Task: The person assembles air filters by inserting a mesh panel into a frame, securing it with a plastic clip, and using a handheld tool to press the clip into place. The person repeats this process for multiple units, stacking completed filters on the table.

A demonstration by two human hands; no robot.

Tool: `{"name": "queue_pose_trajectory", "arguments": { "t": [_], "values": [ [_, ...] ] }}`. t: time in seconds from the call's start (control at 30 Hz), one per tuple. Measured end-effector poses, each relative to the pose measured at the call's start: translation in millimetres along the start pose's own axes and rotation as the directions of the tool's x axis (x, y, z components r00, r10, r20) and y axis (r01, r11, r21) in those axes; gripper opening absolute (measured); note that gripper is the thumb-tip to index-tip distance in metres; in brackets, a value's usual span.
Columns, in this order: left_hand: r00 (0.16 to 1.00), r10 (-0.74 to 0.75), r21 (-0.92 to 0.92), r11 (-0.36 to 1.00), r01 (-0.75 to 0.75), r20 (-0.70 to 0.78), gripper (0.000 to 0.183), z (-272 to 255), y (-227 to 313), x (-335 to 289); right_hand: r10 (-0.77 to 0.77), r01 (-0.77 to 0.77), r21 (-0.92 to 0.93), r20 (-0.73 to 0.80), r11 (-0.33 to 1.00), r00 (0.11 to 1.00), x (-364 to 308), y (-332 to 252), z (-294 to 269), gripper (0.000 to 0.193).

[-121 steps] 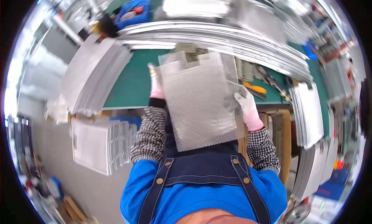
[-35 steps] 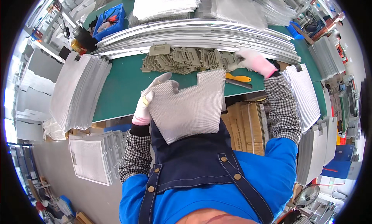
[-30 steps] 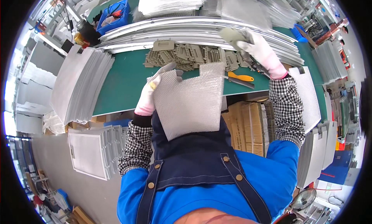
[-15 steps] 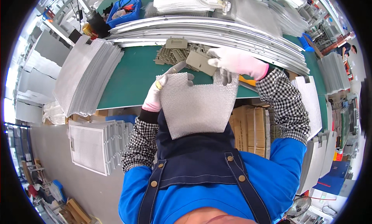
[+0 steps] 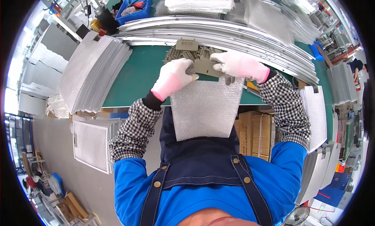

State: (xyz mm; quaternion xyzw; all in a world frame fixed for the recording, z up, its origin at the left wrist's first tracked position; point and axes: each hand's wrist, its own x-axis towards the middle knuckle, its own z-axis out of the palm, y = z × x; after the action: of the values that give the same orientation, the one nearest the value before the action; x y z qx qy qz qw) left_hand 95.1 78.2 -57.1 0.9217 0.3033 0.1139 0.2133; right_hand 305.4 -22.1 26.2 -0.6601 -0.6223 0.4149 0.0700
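Observation:
A silver metal mesh sheet (image 5: 207, 108) with a cutout in its far edge hangs over the bench's near edge, against my apron. A flat beige plastic plate (image 5: 207, 68) sits at the cutout between my hands. My left hand (image 5: 174, 76), gloved in pink and white, is closed at the sheet's far left corner, its fingertips beside the plate. My right hand (image 5: 241, 66), gloved alike, has fingers bent around the plate's right side and the sheet's far right corner. Fingers partly hide how the plate meets the mesh. Beyond lies a pile of beige plastic pieces (image 5: 174, 54).
A stack of mesh sheets (image 5: 91, 71) stands on the green bench (image 5: 134, 69) at left. Long metal strips (image 5: 218, 30) lie across the back. A yellow-handled tool (image 5: 252, 86) is near my right wrist. Cardboard (image 5: 250, 134) is below the bench; framed panels (image 5: 90, 146) stand at left.
My left hand has moved right and turned inward over the sheet's far left corner. The beige plate has shifted slightly right and straightened. My right hand stays near the far right corner.

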Motion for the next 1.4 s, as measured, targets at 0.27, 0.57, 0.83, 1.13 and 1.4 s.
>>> {"name": "queue_pose_trajectory", "arguments": {
  "t": [0.27,0.57,0.83,1.13,1.4],
  "values": [
    [0.999,0.015,-0.223,0.975,-0.006,0.039,0.036,-1,-5,1,-0.005,0.005,0.01,0.03,1.0,1.0,4,10,-2,0.035],
    [0.989,-0.031,-0.111,0.993,0.047,0.141,0.04,-15,4,0,0.014,-0.005,-0.153,0.06,0.988,0.998,5,-3,-5,0.035],
    [0.995,-0.052,-0.395,0.918,0.014,-0.084,0.026,10,-19,0,-0.254,0.224,-0.182,-0.165,0.957,0.953,39,68,9,0.055],
    [0.96,0.243,-0.125,0.957,-0.26,-0.138,0.025,2,-15,3,-0.208,0.191,-0.239,-0.048,0.952,0.977,23,77,5,0.055],
    [0.807,0.345,-0.179,0.939,-0.295,0.48,0.038,-25,43,46,-0.138,0.136,-0.184,0.002,0.973,0.99,-3,36,5,0.05]
  ]
}}
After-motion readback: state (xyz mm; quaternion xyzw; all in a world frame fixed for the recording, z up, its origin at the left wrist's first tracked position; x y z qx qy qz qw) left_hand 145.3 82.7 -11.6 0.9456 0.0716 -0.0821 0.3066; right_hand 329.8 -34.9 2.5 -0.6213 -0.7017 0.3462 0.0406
